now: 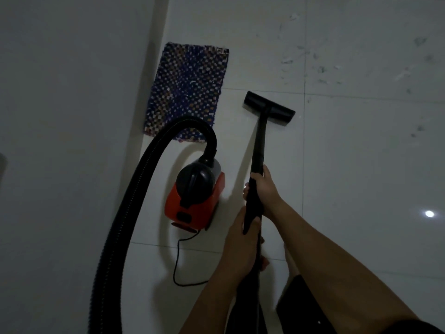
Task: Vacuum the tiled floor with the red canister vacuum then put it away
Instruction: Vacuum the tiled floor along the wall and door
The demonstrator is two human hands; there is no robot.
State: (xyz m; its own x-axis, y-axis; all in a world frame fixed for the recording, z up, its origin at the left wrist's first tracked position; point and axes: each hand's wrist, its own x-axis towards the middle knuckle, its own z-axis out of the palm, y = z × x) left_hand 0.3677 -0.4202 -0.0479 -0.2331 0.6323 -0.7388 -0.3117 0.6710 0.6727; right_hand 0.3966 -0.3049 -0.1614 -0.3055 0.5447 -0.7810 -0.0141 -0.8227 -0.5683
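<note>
Head view: vacuuming step in hand. Right hand point(263, 189) & left hand point(243, 239) both clamped round the wand point(258, 145); nozzle point(269, 108) flat on tile floor point(361, 165), red vacuum point(192, 201) just left of it. Next: push nozzle fwd-right toward debris point(313, 66), hose point(134, 189) kept slack

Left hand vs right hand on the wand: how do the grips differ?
The right hand grips higher up the wand, nearer the floor nozzle; the left hand grips lower, nearer the body. The right hand wraps from the wand's right side, the left hand from its left. The left hand lies closer to the red canister. Both are closed around the same black wand.
</note>
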